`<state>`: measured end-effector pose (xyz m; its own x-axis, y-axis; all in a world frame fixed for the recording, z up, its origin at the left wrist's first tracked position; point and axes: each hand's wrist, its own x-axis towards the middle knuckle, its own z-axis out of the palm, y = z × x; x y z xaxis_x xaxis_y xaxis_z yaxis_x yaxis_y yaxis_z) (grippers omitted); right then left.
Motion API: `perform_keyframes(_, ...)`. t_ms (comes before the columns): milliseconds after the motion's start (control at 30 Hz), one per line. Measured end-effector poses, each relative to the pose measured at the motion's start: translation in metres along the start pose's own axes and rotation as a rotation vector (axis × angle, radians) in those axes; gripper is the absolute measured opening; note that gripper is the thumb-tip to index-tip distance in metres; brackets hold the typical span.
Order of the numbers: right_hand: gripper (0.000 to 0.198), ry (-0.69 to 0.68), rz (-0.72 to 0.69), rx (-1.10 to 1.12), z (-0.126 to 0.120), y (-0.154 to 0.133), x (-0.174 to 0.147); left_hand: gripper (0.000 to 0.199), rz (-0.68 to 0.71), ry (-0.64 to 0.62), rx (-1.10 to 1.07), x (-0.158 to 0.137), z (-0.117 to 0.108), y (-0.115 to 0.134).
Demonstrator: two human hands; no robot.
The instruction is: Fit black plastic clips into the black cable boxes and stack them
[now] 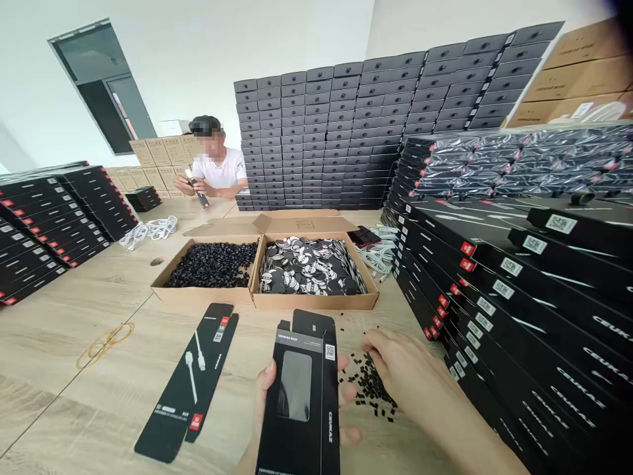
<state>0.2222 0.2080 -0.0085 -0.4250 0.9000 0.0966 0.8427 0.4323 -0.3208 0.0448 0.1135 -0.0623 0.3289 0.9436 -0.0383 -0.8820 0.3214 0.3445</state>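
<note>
My left hand [264, 389] is wrapped round a black cable box [299, 442] with a clear window in front, the thumb on one side and fingers on the other. At the box's top end a flap stands up. Beside it, my right hand [395, 363] reaches over a scattered pile of small black pieces [370, 382]. Its thumb and forefinger are pinched together at the pile's far edge; whatever is between them is too small to make out. On the table to the left lies a flat black box [198, 382] printed with a white cable.
Behind my hands, one open carton [202, 295] holds small black parts; another [316, 302] holds black-and-white round pieces. Stacked black boxes [494, 316] rise close on the right. Rubber bands [105, 345] lie left. Across the table, a person [217, 171] holds a small box.
</note>
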Motion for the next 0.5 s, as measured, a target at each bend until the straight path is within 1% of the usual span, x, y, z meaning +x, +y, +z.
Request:
perform_keyframes(67,0.024,0.169,-0.084,0.124,-0.003,-0.009,-0.004,0.071,0.005,0.006,0.039,-0.001,0.002,-0.003)
perform_keyframes(100,0.023,0.216,-0.123,0.210,-0.004,-0.015,-0.007,0.069,-0.012,0.009,0.071,-0.002,0.002,-0.005)
perform_keyframes(133,0.023,0.230,-0.151,0.297,-0.004,-0.021,-0.009,0.069,-0.048,0.008,0.105,-0.005,0.003,-0.007)
perform_keyframes(200,0.020,0.171,-0.162,0.422,-0.003,-0.031,-0.014,0.070,-0.137,-0.009,0.144,-0.009,0.003,-0.011)
perform_keyframes(267,0.017,0.065,-0.134,0.476,0.000,-0.038,-0.017,0.071,-0.188,-0.034,0.154,-0.013,0.004,-0.014)
perform_keyframes(367,0.022,-0.043,-0.113,0.473,0.001,-0.040,-0.018,0.070,-0.131,-0.031,0.183,-0.012,0.007,-0.015)
perform_keyframes(500,0.040,-0.113,-0.174,0.443,-0.005,-0.041,-0.018,0.076,-0.100,0.054,0.262,-0.006,0.013,-0.012)
